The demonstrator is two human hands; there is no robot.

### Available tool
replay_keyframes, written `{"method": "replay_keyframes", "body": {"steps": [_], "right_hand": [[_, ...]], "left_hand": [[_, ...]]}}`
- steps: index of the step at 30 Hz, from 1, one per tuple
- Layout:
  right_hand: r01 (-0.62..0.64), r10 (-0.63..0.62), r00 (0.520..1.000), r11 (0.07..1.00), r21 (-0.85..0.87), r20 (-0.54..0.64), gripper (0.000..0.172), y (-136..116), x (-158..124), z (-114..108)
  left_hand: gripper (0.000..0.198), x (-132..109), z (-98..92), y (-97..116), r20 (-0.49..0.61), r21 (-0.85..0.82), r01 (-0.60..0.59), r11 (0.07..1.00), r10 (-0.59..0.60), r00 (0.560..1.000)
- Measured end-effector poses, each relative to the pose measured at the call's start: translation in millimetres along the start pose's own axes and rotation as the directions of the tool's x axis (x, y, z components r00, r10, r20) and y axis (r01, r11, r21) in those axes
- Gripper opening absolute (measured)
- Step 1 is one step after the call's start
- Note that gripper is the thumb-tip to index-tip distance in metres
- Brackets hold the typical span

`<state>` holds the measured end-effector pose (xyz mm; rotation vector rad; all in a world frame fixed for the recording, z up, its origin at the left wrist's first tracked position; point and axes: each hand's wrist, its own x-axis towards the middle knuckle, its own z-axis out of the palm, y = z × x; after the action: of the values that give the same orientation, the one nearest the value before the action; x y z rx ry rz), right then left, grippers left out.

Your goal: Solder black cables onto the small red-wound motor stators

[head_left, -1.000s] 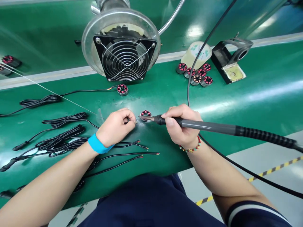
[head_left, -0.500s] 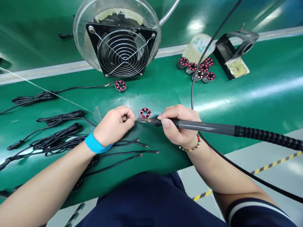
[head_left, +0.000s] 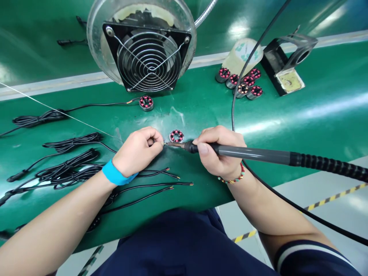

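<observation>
My right hand (head_left: 220,151) is wrapped round the grip of a soldering iron (head_left: 253,154), whose tip points left. Pinched in my left hand (head_left: 142,147) is the end of a black cable (head_left: 107,147), mostly hidden by the fingers. The iron's tip meets the small bit of wire that sticks out at my left fingertips. Just behind the tip, a motor stator (head_left: 176,136) with red-pink windings lies on the bench. A thin wisp of smoke rises above it.
A fume fan (head_left: 151,61) stands at the back. A wired stator (head_left: 146,102) sits before it. Several stators (head_left: 223,74) stand near a tape roll (head_left: 243,57) and the iron stand (head_left: 283,63). Coiled cables (head_left: 67,168) lie left; the iron's cord (head_left: 238,92) crosses on the right.
Smoke now shows above the loose stator. Both hands keep nearly the same place, with the iron's tip still at the left fingertips. The view has shifted slightly.
</observation>
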<state>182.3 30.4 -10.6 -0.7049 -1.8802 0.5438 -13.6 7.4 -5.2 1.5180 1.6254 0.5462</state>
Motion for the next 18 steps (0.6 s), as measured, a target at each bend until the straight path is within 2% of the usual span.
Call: {"method": "replay_keyframes", "body": {"steps": [8, 10, 12, 15, 18], "right_hand": [[-0.021, 0.018, 0.999, 0.998, -0.063, -0.045, 0.017, 2, 0, 1], [-0.049, 0.051, 0.999, 0.995, -0.086, 0.018, 0.014, 2, 1, 1], [-0.095, 0.102, 0.989, 0.993, -0.072, 0.103, 0.021, 1, 1, 3], [-0.210, 0.207, 0.955, 0.978, -0.008, 0.213, 0.033, 1, 0, 6], [-0.244, 0.241, 0.932, 0.969, -0.025, 0.272, 0.030, 3, -2, 11]], "left_hand": [[0.014, 1, 0.8, 0, 0.007, 0.012, 0.000, 1.000, 0.000, 1.000], [0.013, 1, 0.8, 1, 0.007, 0.008, 0.008, 1.000, -0.008, 1.000], [0.012, 1, 0.5, 2, 0.007, 0.008, 0.011, 1.000, -0.011, 1.000], [0.011, 2, -0.2, 2, 0.005, 0.014, 0.006, 1.000, -0.006, 1.000], [0.010, 2, -0.8, 2, 0.001, 0.017, -0.003, 1.000, 0.003, 1.000]]}}
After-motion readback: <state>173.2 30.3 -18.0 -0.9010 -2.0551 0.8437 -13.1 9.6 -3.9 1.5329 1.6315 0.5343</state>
